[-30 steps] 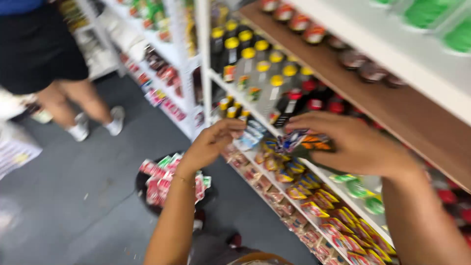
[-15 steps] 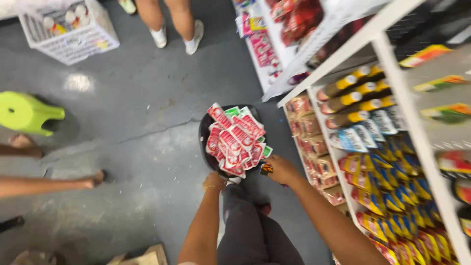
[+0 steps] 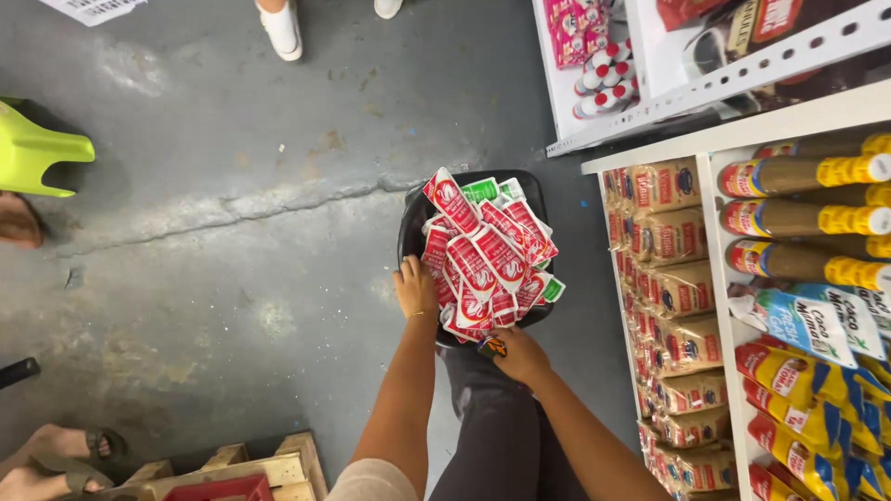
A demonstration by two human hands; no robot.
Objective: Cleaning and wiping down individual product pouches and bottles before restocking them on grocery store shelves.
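A black basket (image 3: 409, 225) stands on the grey floor, piled with several red and white sachets (image 3: 483, 255) and a few green ones. My left hand (image 3: 415, 287) rests on the basket's left rim, fingers against the sachets. At the basket's near edge my right hand (image 3: 518, 353) is closed on a small orange and black packet (image 3: 493, 347). My dark trouser leg shows below the basket.
A white shelf unit (image 3: 724, 306) at the right holds brown packs, yellow-capped bottles and yellow and red pouches. Another person's white shoes (image 3: 280, 30) stand at the top. A green stool (image 3: 37, 148) is at the left, a wooden pallet (image 3: 232, 464) and sandalled feet (image 3: 65, 459) below.
My view has swung down from the shelf to the basket. My hands came down from the shelf to the basket's rim, the right one still carrying the orange packet.
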